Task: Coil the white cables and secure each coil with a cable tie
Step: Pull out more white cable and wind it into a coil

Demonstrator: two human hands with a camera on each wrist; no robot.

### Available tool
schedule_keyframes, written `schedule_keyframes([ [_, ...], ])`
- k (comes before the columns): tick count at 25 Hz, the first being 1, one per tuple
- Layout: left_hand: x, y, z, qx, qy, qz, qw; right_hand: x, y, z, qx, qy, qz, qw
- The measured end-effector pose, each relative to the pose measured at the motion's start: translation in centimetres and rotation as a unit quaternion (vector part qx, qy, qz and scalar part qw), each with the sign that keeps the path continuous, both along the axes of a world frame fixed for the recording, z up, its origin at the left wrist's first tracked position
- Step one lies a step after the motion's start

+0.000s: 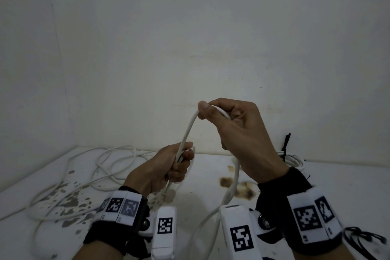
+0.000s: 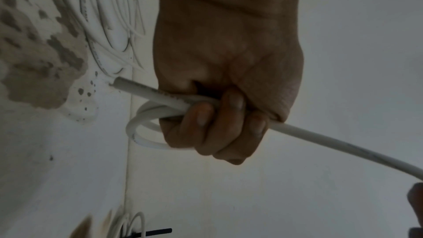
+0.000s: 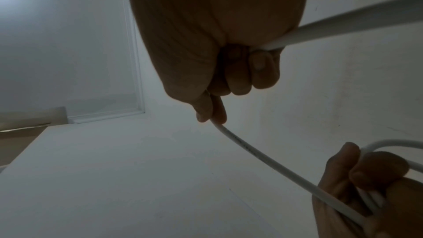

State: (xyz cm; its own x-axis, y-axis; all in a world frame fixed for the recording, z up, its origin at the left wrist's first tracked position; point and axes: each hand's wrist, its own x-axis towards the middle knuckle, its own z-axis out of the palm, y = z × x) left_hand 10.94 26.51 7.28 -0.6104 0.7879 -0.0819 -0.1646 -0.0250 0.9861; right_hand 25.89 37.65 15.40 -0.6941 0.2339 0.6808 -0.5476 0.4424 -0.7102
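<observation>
Left of the left hand (image 1: 160,170), loose white cables (image 1: 101,167) sprawled over the stained table (image 1: 211,167). That hand gripped small round loops of a smooth white cable (image 1: 186,133), which arched up rightward into the right hand (image 1: 238,133), clamped round it; right of it lay a black-tied coil (image 1: 292,157).

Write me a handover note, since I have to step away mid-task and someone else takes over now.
Left hand grips a few small loops of the white cable, its cut end sticking out.
Right hand holds the same cable higher up, feeding the next loop; the slack hangs down toward the person.
Done: one tied coil with a black cable tie at the back right.
Left: finish and tie this coil, then the loose cables on the left. Spare ties lie at the near right.
</observation>
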Motion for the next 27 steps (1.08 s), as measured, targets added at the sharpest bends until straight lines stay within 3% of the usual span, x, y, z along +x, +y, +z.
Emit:
schedule_keyframes([
  [12,0.5,0.2,0.0,-0.006,0.004,-0.004,1.000,0.2,0.8,0.4,-0.030,0.011,-0.014,0.999],
  [17,1.4,0.0,1.4,0.119,-0.036,-0.074,0.990,-0.7,3.2,-0.5,-0.109,-0.002,-0.058,0.992],
  [19,1.2,-0.5,1.7,0.191,-0.067,-0.132,0.970,-1.3,4.0,-1.4,-0.107,-0.020,-0.078,0.991],
  [21,0.4,-1.0,1.7,0.270,-0.110,-0.222,0.930,-1.9,4.5,-2.4,-0.069,-0.062,-0.091,0.992],
  [24,-0.3,-1.3,1.7,0.347,-0.140,-0.290,0.881,-2.5,4.2,-3.1,-0.027,-0.156,-0.021,0.987],
  [27,0.1,-1.0,1.4,0.376,-0.142,-0.308,0.862,-2.4,2.9,-2.7,-0.036,-0.200,0.049,0.978],
])
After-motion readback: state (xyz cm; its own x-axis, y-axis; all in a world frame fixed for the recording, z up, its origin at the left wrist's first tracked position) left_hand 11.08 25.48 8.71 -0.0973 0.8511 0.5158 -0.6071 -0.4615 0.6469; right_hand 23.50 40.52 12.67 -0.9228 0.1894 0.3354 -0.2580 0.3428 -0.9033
